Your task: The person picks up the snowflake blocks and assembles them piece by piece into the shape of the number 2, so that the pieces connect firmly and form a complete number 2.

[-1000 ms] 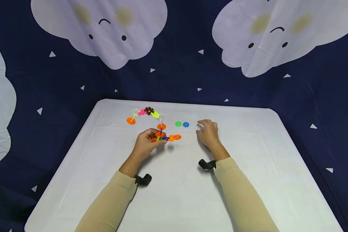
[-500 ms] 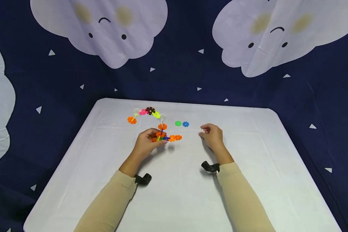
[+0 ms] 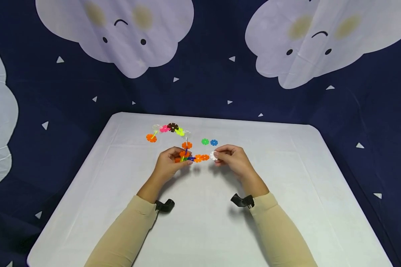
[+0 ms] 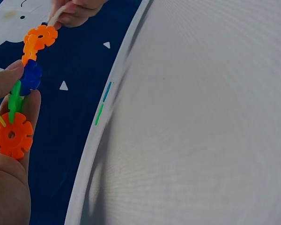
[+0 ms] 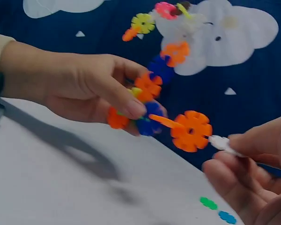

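My left hand [image 3: 167, 163] grips a chain of interlocking flower-shaped plastic discs [image 3: 198, 158], thumb on a blue disc [image 5: 149, 123]. One branch of the chain curves up and back through orange, clear, yellow, brown and pink discs; a short orange branch points right. Between thumb and fingers, my right hand [image 3: 235, 159] pinches a white disc [image 3: 213, 155]. In the right wrist view that white disc is at the rim of the end orange disc [image 5: 191, 131]; whether they are slotted together I cannot tell. Fingers partly cover the white disc and the chain's middle.
A green disc [image 3: 205, 141] and a blue disc [image 3: 214, 142] lie side by side on the white table [image 3: 200, 222], behind the hands. A dark blue cloth [image 3: 214, 81] with clouds and triangles hangs beyond the table's far edge.
My right hand picked up the white disc from the table on the right and carried it left to the chain's orange end. My left hand has stayed nearly still.
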### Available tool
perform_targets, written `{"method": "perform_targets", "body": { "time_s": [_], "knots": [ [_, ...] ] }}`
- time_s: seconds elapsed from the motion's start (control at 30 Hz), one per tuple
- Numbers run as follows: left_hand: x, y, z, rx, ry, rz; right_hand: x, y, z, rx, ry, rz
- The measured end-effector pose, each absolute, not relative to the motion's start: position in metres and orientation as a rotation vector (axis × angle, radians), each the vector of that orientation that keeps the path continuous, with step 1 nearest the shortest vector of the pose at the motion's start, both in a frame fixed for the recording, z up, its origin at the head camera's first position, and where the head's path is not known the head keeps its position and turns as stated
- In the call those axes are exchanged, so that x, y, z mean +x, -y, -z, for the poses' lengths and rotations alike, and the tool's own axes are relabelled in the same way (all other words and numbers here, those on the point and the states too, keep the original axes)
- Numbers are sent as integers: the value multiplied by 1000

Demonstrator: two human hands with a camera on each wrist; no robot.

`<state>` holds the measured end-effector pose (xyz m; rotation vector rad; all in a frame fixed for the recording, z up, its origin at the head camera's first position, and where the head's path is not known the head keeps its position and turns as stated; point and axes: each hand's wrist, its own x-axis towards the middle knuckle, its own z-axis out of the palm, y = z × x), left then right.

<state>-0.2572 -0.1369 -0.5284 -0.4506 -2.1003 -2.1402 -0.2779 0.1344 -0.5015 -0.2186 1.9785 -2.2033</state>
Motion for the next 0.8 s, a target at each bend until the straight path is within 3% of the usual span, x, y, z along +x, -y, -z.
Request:
{"method": "perform_targets", "body": {
  "time_s": [0.8],
  "knots": [
    [-255, 137, 525, -442, 2091, 2122, -272, -123, 503, -101, -1903, 2287]
  ]
}}
